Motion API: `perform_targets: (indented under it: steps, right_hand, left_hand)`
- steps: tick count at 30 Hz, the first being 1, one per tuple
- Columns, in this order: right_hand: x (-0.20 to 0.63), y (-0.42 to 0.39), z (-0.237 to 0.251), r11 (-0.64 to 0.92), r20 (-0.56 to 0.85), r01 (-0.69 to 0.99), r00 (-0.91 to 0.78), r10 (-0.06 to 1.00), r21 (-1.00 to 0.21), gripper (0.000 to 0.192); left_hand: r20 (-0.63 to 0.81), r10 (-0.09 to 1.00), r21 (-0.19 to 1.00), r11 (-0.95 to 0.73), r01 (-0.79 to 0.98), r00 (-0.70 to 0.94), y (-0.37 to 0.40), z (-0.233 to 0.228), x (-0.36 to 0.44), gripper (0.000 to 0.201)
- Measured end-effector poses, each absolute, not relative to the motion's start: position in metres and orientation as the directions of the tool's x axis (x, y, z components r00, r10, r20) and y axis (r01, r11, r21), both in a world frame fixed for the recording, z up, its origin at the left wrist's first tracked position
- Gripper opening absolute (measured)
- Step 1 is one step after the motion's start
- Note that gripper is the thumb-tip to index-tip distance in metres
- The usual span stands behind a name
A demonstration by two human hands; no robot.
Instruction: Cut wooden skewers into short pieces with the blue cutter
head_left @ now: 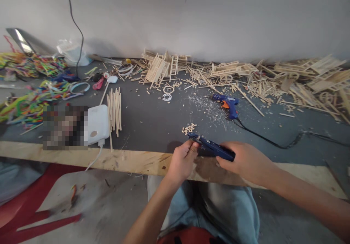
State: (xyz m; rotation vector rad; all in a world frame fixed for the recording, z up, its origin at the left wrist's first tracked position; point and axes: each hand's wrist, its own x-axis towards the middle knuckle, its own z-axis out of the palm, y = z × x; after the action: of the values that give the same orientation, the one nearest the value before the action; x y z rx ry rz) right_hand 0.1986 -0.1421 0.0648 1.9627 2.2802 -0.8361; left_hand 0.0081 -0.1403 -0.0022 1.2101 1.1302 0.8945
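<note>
My right hand (244, 161) is wrapped round the handle end of a long dark blue hand tool (213, 146), which points to the left over the table's front edge. The fingers of my left hand (185, 159) are closed in a pinch at the tool's far end; whatever is between them is hidden. Just beyond that end lies a small pile of short cut wooden pieces (189, 128). A blue glue gun (227, 104) with an orange trigger rests on the table farther off, its black cable running right.
Wooden sticks (115, 111) lie left beside a white power bank (98, 124) and a blurred-out patch. Stick frames (157, 69) and loose sticks line the wall. Two white rings (167, 97) lie mid-table. Colourful strips (35, 67) heap at left. A red chair (32, 200) stands below.
</note>
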Motion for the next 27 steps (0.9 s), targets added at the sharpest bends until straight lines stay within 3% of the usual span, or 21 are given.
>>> perform_targets:
  steps: [8, 17, 24, 27]
  right_hand:
    - [0.203, -0.134, 0.056, 0.026, -0.436, 0.930, -0.197, 0.878, -0.367, 0.022]
    - [0.217, -0.129, 0.047, 0.049, -0.400, 0.964, -0.154, 0.903, -0.262, 0.030]
    - [0.224, -0.127, 0.054, 0.158, -0.288, 0.978, -0.192, 0.938, -0.137, 0.026]
    - [0.227, -0.123, 0.056, 0.237, -0.217, 0.963, -0.261, 0.941, -0.129, 0.038]
  left_hand:
    - [-0.207, 0.961, 0.976, 0.190, 0.110, 0.185, -0.140, 0.007, 0.012, 0.040]
    - [-0.272, 0.939, 0.962, 0.263, 0.071, 0.211, -0.139, 0.008, 0.009, 0.041]
    - [-0.246, 0.961, 0.955, 0.217, 0.205, 0.128, -0.129, 0.019, -0.008, 0.038]
    - [-0.206, 0.978, 0.935, 0.187, 0.301, 0.032, -0.109, 0.025, -0.023, 0.033]
